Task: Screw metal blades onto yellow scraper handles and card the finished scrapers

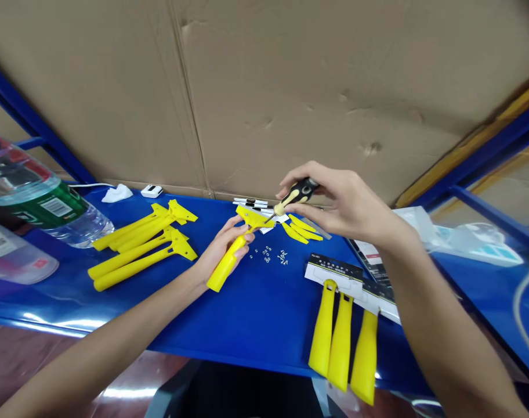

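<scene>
My left hand (pixel 223 249) is closed around the handle of a yellow scraper (pixel 221 271), whose wide head points away from me. In my right hand (pixel 338 200) is a screwdriver (pixel 296 194) with a black and cream handle, tilted down to the left. Its tip meets the right part of the scraper head; whether a screw sits under it is too small to tell. Just right of the scraper lie several small nuts (pixel 267 254) and several screws (pixel 283 257). Behind them are loose yellow head pieces (pixel 303 229).
Several yellow scraper handles (pixel 142 244) lie at the left. Scrapers with black-and-white covers (pixel 334 273) rest at the right, their handles overhanging the front edge. A water bottle (pixel 51 197) and a clear plastic container (pixel 16 252) stand far left. Cardboard (pixel 290 87) walls the back of the blue table (pixel 247 325).
</scene>
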A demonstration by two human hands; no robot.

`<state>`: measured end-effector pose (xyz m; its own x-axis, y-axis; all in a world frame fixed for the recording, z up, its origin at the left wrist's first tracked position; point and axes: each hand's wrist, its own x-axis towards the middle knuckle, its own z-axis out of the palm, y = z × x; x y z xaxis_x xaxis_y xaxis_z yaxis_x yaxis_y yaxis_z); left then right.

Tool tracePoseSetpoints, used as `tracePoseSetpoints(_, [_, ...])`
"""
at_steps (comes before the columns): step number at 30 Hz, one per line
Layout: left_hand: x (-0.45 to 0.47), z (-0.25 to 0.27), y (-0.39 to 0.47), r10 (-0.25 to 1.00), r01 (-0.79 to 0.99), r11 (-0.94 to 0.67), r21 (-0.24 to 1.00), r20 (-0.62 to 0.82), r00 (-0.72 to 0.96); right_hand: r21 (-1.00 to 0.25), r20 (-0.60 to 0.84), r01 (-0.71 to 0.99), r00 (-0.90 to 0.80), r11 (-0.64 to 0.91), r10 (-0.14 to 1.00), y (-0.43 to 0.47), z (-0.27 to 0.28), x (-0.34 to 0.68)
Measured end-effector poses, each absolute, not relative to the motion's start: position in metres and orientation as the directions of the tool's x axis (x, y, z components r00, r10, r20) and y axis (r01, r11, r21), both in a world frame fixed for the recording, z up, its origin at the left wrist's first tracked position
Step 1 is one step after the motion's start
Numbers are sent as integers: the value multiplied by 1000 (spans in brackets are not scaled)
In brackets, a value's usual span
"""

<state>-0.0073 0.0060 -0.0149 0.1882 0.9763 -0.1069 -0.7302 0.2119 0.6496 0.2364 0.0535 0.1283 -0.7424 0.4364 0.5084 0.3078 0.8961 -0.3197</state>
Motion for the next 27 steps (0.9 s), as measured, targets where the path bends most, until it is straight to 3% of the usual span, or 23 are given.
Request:
tracePoseSetpoints(4, [-9, -18, 8, 975, -733, 217, 645, -111, 192, -238, 534, 340, -736, 910, 415, 57, 127, 237])
tracePoseSetpoints(10, [-9, -16, 7, 976, -739, 215, 638, -119, 181, -291, 474, 311, -774, 905, 419, 56, 130, 241])
tracePoseSetpoints(16, [-6, -9, 4, 978, -732, 210, 648, -130, 165, -225, 492, 392, -744, 892, 451, 56, 130, 240])
tracePoseSetpoints(24, [-7, -13, 6, 973, -731, 229, 643, -143, 179, -362, 371, 404, -765, 840, 527, 54, 137, 251])
tracePoseSetpoints(27, [-9, -16, 8, 972, -706, 233, 668, -139, 190, -358, 371, 408, -764, 840, 529, 51, 141, 251])
